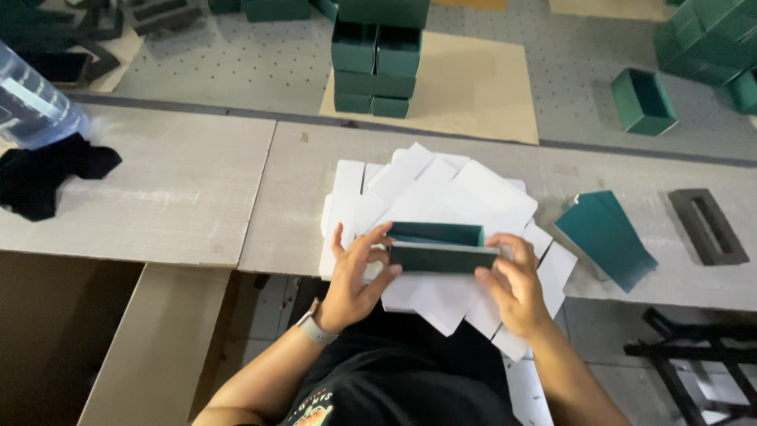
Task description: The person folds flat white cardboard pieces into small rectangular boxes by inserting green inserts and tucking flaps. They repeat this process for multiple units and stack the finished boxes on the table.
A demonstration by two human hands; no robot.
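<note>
Green box long axis left-right, btwn both hands.

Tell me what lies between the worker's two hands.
A small dark green box, gripped at each end by the left hand and right hand, above fanned white sheets; head view.

We note the small box dark green, pale along its edge; paper sheets white; worktable whitewashed grey; stacked boxes dark green; cloth black; foam insert charcoal.
</note>
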